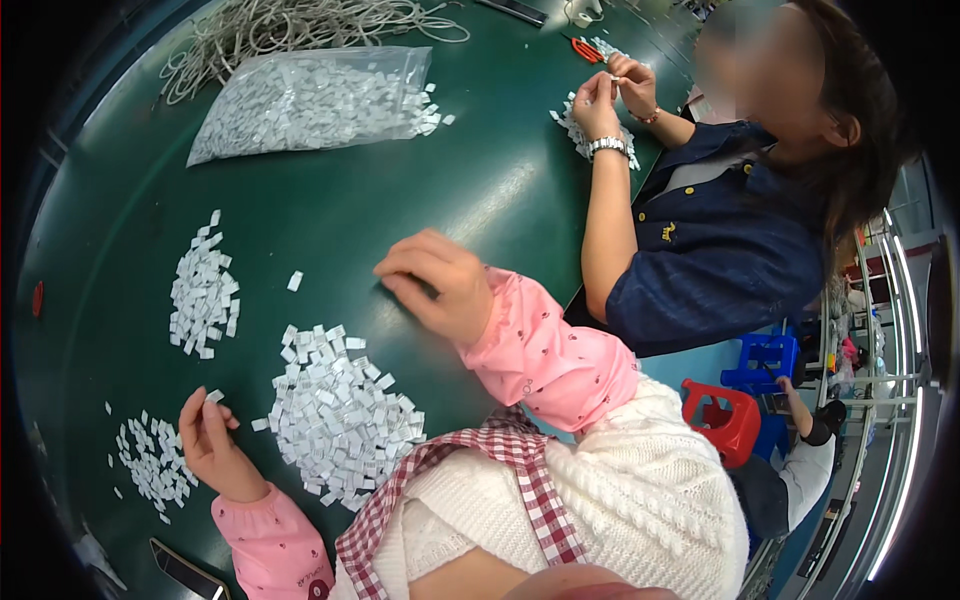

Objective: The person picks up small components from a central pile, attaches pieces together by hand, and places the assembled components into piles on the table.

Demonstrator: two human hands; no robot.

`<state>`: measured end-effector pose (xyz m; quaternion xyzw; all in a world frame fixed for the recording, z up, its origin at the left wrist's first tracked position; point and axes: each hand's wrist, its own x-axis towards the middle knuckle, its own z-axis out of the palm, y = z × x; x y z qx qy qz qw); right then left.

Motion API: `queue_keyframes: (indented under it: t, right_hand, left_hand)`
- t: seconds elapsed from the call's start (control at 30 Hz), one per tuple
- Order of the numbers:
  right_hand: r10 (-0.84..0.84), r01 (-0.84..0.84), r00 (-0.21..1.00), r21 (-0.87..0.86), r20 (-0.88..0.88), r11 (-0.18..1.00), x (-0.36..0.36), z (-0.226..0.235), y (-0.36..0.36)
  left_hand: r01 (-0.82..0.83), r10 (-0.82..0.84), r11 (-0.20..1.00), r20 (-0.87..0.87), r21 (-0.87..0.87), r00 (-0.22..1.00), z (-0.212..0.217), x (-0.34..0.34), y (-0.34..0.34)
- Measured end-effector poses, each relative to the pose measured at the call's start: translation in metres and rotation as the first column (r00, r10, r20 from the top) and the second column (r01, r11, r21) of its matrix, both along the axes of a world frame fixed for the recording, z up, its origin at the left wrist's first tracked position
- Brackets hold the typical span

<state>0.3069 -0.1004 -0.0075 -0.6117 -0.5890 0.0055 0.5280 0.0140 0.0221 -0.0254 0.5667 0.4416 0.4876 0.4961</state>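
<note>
My left hand (218, 450) pinches a small white rectangular piece (214, 396) between thumb and fingers. Right of it a large heap of similar white pieces (345, 415) lies near my apron, with dark print on some. A smaller pile (155, 460) spreads just left of that hand, and another pile (203, 295) lies farther off. One loose piece (295, 281) sits apart, between the piles and my right hand (440, 285). That right hand is over the green table (480, 215), its fingers loosely bent, thumb apart from them, nothing visible between them.
A clear bag (310, 105) full of white pieces lies at the back, some spilling from its right end. Behind it is a tangle of pale cords (290, 40). A phone (188, 570) lies near left. At right, a co-worker's hands (605, 100) handle pieces near red-handled scissors (586, 50).
</note>
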Motion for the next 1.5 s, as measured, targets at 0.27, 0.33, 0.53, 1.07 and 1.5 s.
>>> queue_keyframes:
  t: [0.27, 0.33, 0.53, 1.07, 1.5]
  right_hand:
    - [-0.124, 0.123, 0.992, -0.094, -0.003, 0.988, -0.022, -0.008, 0.023]
    - [-0.023, 0.029, 0.997, -0.087, 0.068, 0.996, -0.021, 0.019, 0.021]
    - [0.404, -0.414, 0.910, -0.205, -0.090, 0.887, -0.085, 0.049, 0.053]
    - [0.424, -0.484, 0.864, -0.217, -0.272, 0.848, -0.109, 0.016, 0.074]
    - [0.415, -0.461, 0.876, -0.179, -0.246, 0.869, -0.108, 0.015, 0.072]
  left_hand:
    - [0.227, -0.209, 0.932, 0.091, -0.284, 0.974, 0.022, 0.000, -0.006]
    - [0.352, -0.310, 0.899, 0.188, -0.260, 0.932, 0.023, 0.017, -0.002]
    - [0.349, -0.256, 0.888, 0.308, -0.300, 0.916, 0.028, 0.000, -0.013]
    - [0.582, -0.299, 0.727, 0.596, -0.364, 0.746, 0.004, 0.007, -0.002]
    - [0.613, -0.345, 0.713, 0.591, -0.340, 0.729, 0.005, 0.008, 0.001]
